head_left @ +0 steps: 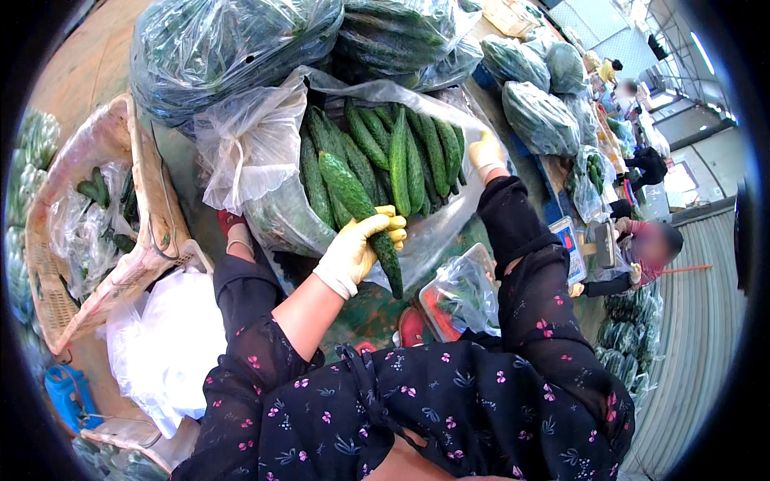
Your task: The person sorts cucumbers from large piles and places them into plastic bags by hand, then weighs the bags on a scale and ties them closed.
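a large clear plastic bag (265, 152), packed with long dark green warty gourds (401, 156), is seen lying open toward the person, under other filled clear sacks (233, 44). a pale woven basket (148, 188) with a few more green vegetables in plastic stands at the left, and a white plastic bag (164, 341) lies below it. a small clear tray with a red rim (457, 297) is seen near the right knee.

one single dark green warty gourd (357, 204) is clasped by the left hand (357, 248), in a yellowish-white glove, around its lower half; the gourd is held tilted, its upper end among the others at the bag's mouth, its lower tip hanging free below the grip. the right hand (485, 152), gloved likewise, is pressed to the bag's right edge; whether plastic is pinched in it cannot be told.

the step in hand is judged to be the drawing of one gourd from the bag. a steady lift clear of the neighbouring gourds is called for next, with the bag's edge held back so that the plastic is not snagged.
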A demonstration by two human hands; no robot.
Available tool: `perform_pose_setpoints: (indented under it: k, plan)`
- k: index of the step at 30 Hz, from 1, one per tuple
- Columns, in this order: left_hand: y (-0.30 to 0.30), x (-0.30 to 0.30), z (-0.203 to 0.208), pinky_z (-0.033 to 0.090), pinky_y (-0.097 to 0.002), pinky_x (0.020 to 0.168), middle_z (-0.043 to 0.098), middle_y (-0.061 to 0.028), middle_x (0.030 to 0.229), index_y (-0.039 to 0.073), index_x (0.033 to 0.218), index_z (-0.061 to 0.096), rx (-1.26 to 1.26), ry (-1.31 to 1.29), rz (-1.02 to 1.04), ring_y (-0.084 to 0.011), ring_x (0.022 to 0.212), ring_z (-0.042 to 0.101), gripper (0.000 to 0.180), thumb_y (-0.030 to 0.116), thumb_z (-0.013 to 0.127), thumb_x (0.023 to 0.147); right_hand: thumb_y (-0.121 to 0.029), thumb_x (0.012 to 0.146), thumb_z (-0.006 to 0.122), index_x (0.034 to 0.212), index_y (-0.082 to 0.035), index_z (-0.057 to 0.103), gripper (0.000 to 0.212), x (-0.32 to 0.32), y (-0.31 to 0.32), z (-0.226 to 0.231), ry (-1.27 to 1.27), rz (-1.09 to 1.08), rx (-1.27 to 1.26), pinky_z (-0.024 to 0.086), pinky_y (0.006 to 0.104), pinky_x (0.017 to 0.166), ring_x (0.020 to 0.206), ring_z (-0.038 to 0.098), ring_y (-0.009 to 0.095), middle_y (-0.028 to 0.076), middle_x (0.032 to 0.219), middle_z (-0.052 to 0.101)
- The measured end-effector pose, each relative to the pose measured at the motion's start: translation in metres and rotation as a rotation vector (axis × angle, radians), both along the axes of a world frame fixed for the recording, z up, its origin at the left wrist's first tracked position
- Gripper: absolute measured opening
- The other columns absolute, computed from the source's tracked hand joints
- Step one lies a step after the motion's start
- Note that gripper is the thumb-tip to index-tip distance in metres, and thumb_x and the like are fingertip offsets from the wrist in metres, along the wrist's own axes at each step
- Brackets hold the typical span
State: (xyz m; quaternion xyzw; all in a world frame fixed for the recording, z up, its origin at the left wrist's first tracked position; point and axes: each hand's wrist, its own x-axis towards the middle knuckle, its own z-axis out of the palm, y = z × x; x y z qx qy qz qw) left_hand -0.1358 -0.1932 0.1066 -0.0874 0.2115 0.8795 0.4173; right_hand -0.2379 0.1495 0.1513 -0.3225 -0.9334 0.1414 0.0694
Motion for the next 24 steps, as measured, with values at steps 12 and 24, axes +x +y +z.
perform_pose_setpoints:
  k: [12,24]
  plan:
    - [0.005,0.001,0.004,0.054,-0.0457,0.082,0.067,-0.0159,0.106,0.002,0.119,0.058,-0.03,-0.028,-0.037,-0.0294,0.091,0.066,0.032,0.014,0.063,0.09,-0.023,0.077,0.065,0.101,-0.003,0.07,0.032,-0.034,-0.001,-0.018,-0.134,0.195,0.071,0.049,0.0367,0.089,0.094,0.068,0.034,0.021,0.096,0.07]
    - [0.005,-0.006,0.01,0.054,-0.0411,0.08,0.068,-0.0136,0.105,0.002,0.119,0.057,-0.048,0.017,-0.017,-0.0265,0.089,0.066,0.033,0.014,0.065,0.089,-0.013,0.069,0.073,0.1,0.002,0.066,0.035,0.045,-0.066,-0.075,0.359,0.087,-0.88,0.049,0.0345,0.075,0.075,0.062,0.022,0.009,0.087,0.068]
